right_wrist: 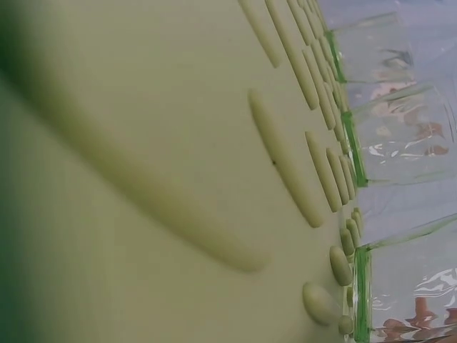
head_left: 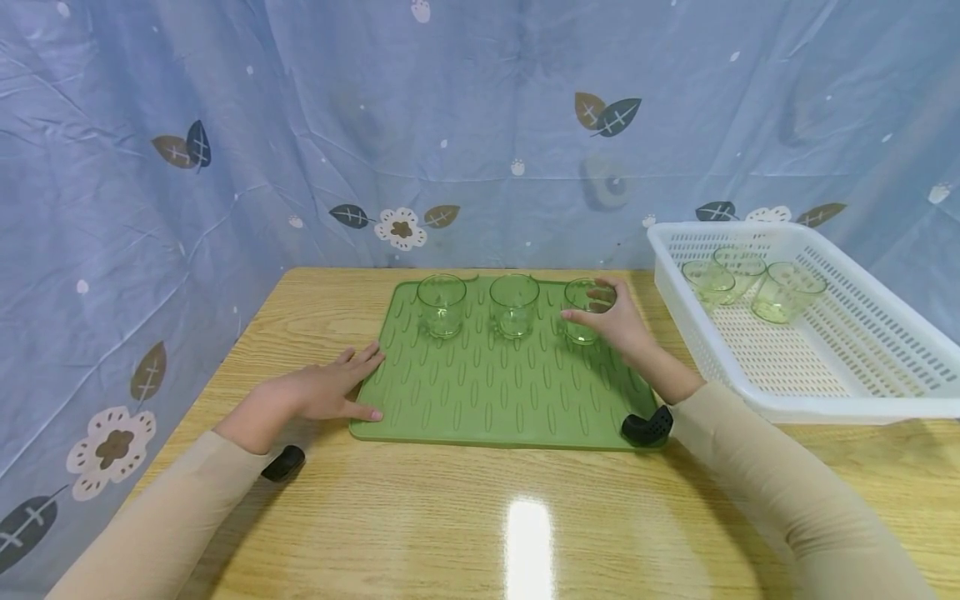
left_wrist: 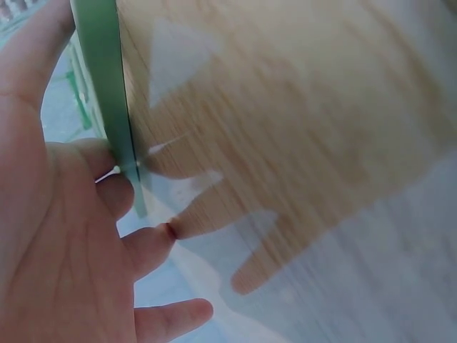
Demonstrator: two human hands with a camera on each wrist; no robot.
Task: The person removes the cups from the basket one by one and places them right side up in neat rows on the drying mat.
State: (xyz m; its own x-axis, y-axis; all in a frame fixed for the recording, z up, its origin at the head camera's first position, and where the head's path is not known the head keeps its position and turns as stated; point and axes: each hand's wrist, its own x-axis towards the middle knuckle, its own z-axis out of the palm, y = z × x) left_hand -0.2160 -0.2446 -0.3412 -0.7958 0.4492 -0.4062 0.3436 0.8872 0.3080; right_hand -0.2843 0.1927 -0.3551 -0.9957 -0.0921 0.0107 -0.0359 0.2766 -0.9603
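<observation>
Three clear green-tinted glasses stand in a row along the back of a green ribbed mat (head_left: 487,392): a left glass (head_left: 442,310), a middle glass (head_left: 514,310) and a right glass (head_left: 581,332). My right hand (head_left: 626,327) holds the right glass, its thumb in front and its fingers on the far side. Low in the right wrist view, fingers show through this glass (right_wrist: 410,286). With spread fingers, my left hand (head_left: 326,392) rests at the mat's left edge. The left wrist view shows that hand (left_wrist: 64,243) against the green mat edge (left_wrist: 106,78).
A white perforated plastic basket (head_left: 705,354) sits right of the mat, with three similar glasses (head_left: 783,292) inside. Black wrist devices (head_left: 647,427) are at both cuffs. A patterned blue curtain (head_left: 480,125) hangs behind the wooden table (head_left: 420,517).
</observation>
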